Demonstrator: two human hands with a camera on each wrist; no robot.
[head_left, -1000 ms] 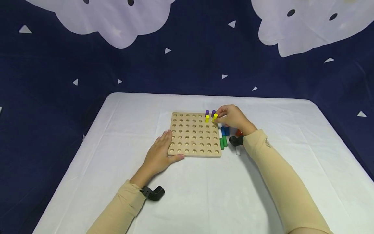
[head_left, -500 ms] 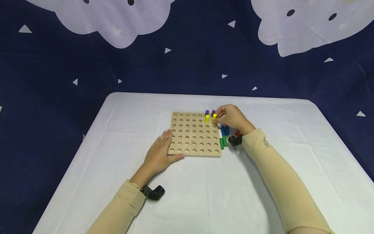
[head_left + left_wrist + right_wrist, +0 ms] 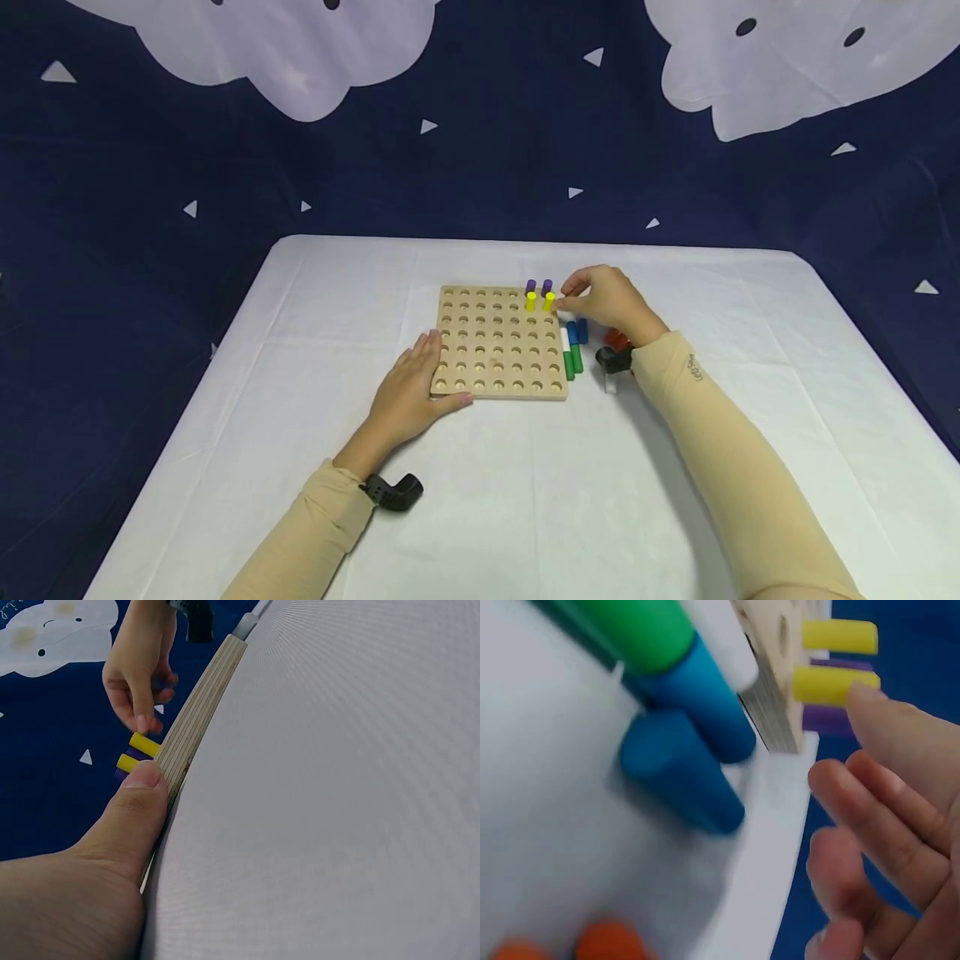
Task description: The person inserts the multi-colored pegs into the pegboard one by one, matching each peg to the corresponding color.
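Note:
A square wooden pegboard (image 3: 495, 358) with rows of holes lies on the table. Its left edge meets the straight fingers of my left hand (image 3: 408, 392), whose thumb (image 3: 139, 795) rests along the near edge. Two yellow pegs (image 3: 531, 302) stand upright at the board's far right corner, in front of two purple pegs (image 3: 547, 287). Just right of that corner is my right hand (image 3: 607, 296), fingers apart and holding nothing. In the right wrist view the thumb is at the tip of the nearer yellow peg (image 3: 836, 685); whether it touches I cannot tell.
Beside the board's right edge lie green pegs (image 3: 577, 358), blue pegs (image 3: 582, 331) and a white peg (image 3: 566, 339). Orange-red pegs (image 3: 617, 338) lie partly under the right wrist, with another whitish peg (image 3: 611, 384) nearer. A dark patterned cloth (image 3: 480, 167) hangs behind the table.
My right hand has let go of the yellow peg and drawn slightly right, its fingers spreading. That peg, tilted earlier, now stands upright in its hole. The left hand has stayed put.

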